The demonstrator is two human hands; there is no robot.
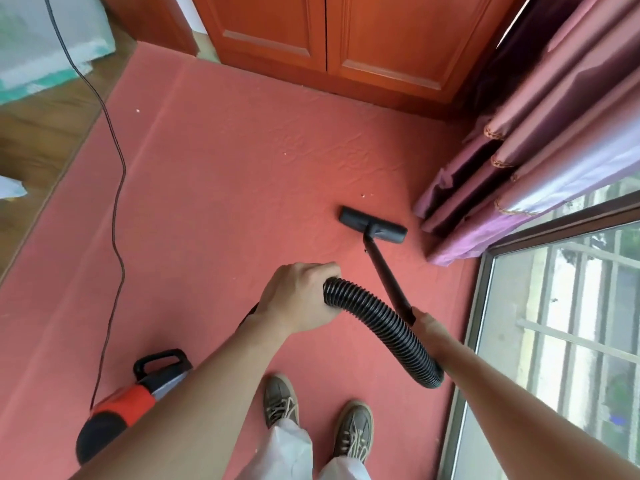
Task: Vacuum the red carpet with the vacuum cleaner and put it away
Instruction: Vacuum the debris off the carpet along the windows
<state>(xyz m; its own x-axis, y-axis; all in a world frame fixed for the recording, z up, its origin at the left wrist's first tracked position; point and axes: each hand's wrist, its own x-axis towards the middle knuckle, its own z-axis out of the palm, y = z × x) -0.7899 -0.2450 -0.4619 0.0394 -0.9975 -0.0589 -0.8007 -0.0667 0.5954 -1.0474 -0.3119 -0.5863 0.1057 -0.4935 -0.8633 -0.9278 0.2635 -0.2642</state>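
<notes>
The red carpet (207, 202) spreads beneath everything. The vacuum cleaner (121, 407) sits behind and to the left of the left hand (298, 299), whose fingers curl round the ribbed hose (381, 317). The right hand (429, 330) grips the near end of the wand (386, 275), its fingers mostly hidden. Well ahead of them the nozzle (372, 225) lies flat on the carpet.

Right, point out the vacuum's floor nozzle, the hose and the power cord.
floor nozzle (372, 225), head view, middle of the flat black head where the tube joins.
hose (384, 315), head view, ribbed stretch between the two hands.
power cord (118, 202), head view, thin black line crossing the carpet.
</notes>
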